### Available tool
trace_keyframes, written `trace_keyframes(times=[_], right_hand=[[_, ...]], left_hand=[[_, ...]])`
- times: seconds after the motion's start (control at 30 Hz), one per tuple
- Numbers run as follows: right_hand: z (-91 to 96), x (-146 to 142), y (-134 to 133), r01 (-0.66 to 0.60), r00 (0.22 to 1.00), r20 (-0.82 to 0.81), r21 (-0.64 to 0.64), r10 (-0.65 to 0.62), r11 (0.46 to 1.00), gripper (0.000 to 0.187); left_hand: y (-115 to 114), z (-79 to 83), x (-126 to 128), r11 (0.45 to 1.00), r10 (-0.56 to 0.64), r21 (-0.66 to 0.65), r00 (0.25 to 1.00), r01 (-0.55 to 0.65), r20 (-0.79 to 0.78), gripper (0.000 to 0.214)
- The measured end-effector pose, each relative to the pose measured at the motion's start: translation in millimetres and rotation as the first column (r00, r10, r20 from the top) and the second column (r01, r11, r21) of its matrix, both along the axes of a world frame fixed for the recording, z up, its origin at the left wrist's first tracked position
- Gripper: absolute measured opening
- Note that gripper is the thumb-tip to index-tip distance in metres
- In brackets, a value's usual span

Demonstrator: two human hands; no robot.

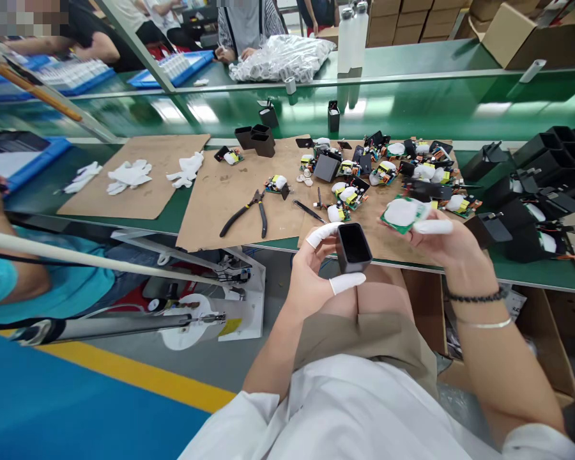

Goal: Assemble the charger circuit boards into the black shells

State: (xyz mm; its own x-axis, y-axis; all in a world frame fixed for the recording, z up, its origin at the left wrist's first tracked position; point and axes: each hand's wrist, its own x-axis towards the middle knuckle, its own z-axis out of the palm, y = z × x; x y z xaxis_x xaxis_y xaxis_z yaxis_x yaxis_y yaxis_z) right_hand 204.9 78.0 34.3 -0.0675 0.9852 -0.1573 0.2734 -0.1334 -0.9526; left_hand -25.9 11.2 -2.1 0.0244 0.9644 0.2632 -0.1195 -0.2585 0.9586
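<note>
My left hand (319,271), with white finger cots on the thumb and a finger, grips a black plastic housing (354,248) whose open end faces up. Between the fingers of my right hand (443,239), also in a white cot, is a circuit board (402,214) with a green edge and a white mass on it. The board is held apart from the housing, to its right. Beyond both hands, several circuit boards (349,195) with yellow and white parts lie on brown cardboard (244,220). Pliers (249,214) and a thin black tool (309,211) rest left of them.
Black housings (556,160) stand in a group at the right, some with boards poking out. White gloves (129,176) lie at the left. Behind runs a green conveyor (220,118) carrying black housings. A person in turquoise (43,275) sits at the left, near a metal pole.
</note>
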Motion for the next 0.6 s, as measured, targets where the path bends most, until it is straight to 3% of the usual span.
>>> trace_keyframes(times=[0.07,0.2,0.3,0.47,0.6], right_hand=[[-5.5,-3.9,-27.0,0.077,0.975,-0.21,0.009,-0.073,0.997,0.052],[-9.1,-19.5,-70.7,0.183,0.868,-0.455,-0.083,-0.2,0.98,0.067],[-12.0,-27.4,-86.9,0.176,0.836,-0.505,-0.124,-0.215,0.976,0.064],[-16.5,-22.7,-96.0,0.217,0.748,-0.625,-0.088,-0.224,0.972,0.048],[-16.3,-15.9,-98.6,0.192,0.781,-0.577,-0.145,-0.24,0.971,0.047]], left_hand=[[-10.5,12.0,2.0,1.0,0.009,-0.008,1.0,-0.009,-0.021,0.074],[-22.9,25.9,8.1,0.997,-0.046,-0.059,0.998,0.044,-0.035,0.068],[-26.9,28.4,12.3,0.987,-0.131,-0.104,0.991,0.126,-0.039,0.066],[-30.3,25.4,15.5,0.974,-0.153,-0.171,0.988,0.151,0.006,0.071],[-21.2,14.9,17.4,0.95,-0.173,-0.26,0.985,0.173,0.024,0.08]])
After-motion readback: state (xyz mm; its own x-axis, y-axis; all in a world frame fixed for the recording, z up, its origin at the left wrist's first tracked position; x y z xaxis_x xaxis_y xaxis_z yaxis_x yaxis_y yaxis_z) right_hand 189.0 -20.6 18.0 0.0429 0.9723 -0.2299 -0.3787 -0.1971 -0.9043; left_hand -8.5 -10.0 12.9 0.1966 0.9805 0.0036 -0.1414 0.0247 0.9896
